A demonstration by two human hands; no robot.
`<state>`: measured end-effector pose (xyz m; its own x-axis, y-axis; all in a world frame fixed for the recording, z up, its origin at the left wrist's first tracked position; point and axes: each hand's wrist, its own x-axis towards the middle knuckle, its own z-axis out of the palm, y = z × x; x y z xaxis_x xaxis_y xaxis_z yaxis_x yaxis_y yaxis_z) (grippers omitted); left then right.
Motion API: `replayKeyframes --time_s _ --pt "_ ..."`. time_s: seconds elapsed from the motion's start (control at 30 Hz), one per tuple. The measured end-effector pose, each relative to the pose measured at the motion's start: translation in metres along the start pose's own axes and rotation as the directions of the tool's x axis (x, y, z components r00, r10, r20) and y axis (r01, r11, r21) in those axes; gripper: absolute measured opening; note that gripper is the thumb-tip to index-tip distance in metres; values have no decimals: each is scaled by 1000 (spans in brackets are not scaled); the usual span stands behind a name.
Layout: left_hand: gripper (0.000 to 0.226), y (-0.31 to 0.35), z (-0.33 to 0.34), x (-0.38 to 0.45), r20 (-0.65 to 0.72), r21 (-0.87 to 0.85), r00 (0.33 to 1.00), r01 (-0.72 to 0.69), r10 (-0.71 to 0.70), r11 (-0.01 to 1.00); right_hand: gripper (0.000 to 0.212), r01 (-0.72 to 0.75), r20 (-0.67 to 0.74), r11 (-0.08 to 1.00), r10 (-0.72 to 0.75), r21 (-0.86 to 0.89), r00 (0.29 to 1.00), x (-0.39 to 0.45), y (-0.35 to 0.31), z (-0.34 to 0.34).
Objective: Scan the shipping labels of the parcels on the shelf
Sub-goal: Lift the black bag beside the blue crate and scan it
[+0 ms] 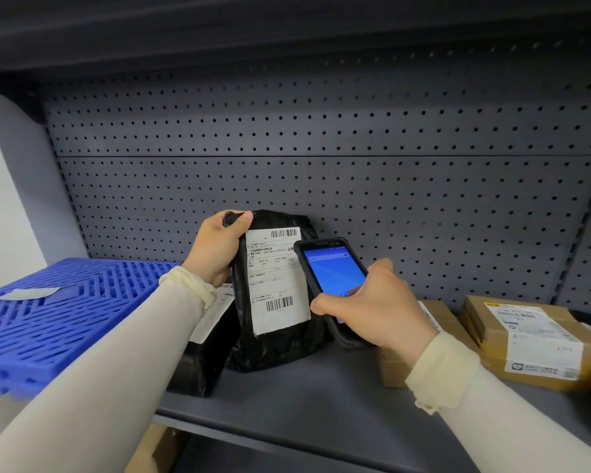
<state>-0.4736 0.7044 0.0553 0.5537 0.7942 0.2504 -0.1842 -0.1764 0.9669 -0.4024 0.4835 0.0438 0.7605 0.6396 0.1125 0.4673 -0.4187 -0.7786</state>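
Here, listed from largest to smallest, we have: a dark shelf [321,387] with a perforated back panel [321,148]; a blue slatted plastic crate [65,308] lying at its left end; two brown cardboard parcels at the right — one labelled box [533,339] in plain sight, another [400,363] largely hidden behind our right arm; a black poly-bag parcel [280,343] standing upright mid-shelf, a second black bag [202,363] lying beside it under our left sleeve; the white shipping label [277,278] facing us on the upright bag; and the handheld scanner [335,278], its screen lit blue. Our left hand [215,247] pinches the bag's top corner, thumb curled over the plastic. Our right hand [379,305] wraps the scanner from below, fingers curled round its body, the thumb resting on the lower part of the screen. Risks, as we judge them: the soft bag may sag or crease and bend the barcodes; the scanner sits just beside the label and overlaps its right edge — it may read the wrong one of the two barcodes, or none.
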Motion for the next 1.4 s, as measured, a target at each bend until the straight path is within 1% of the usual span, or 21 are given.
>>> replayKeyframes --time_s 0.27,0.4,0.53,0.63,0.7,0.83,0.97,1.07,1.13,1.2,1.3,1.4 --pt "22 9 4 2 45 -45 996 81 -78 996 62 5 -36 1000 -5 -3 999 8 2 -6" --pt "21 11 5 4 84 -72 985 158 -152 985 63 8 -56 1000 -8 -2 998 11 5 -10" --pt "22 11 5 6 136 -105 957 270 -255 957 64 4 -55 1000 -3 14 998 12 8 -13" --pt "22 7 5 10 171 -53 924 354 -341 934 64 3 -56 1000 -1 30 998 14 10 -16" --pt "22 2 6 11 179 -22 910 383 -373 923 64 2 -64 999 0 33 998 15 12 -19" --pt "20 -9 8 18 157 61 909 382 -387 922 65 4 -74 999 -2 32 997 19 17 -20" --pt "19 -15 15 24 164 155 899 383 -406 911 64 -3 -84 1000 5 20 996 25 20 -21" --pt "18 -20 21 28 160 190 898 379 -410 906 64 -11 -101 1000 12 17 995 30 23 -21" --pt "16 -26 24 31 160 225 905 355 -394 907 64 -18 -113 1000 20 19 993 33 27 -21" --pt "16 -35 28 33 147 296 918 315 -368 902 63 -29 -124 1000 30 9 992 37 31 -21" --pt "17 -45 34 36 121 399 922 294 -367 869 64 -47 -139 999 44 -15 989 42 37 -21" --pt "19 -56 38 43 129 535 920 250 -371 807 66 -57 -155 998 51 -33 987 46 42 -21"
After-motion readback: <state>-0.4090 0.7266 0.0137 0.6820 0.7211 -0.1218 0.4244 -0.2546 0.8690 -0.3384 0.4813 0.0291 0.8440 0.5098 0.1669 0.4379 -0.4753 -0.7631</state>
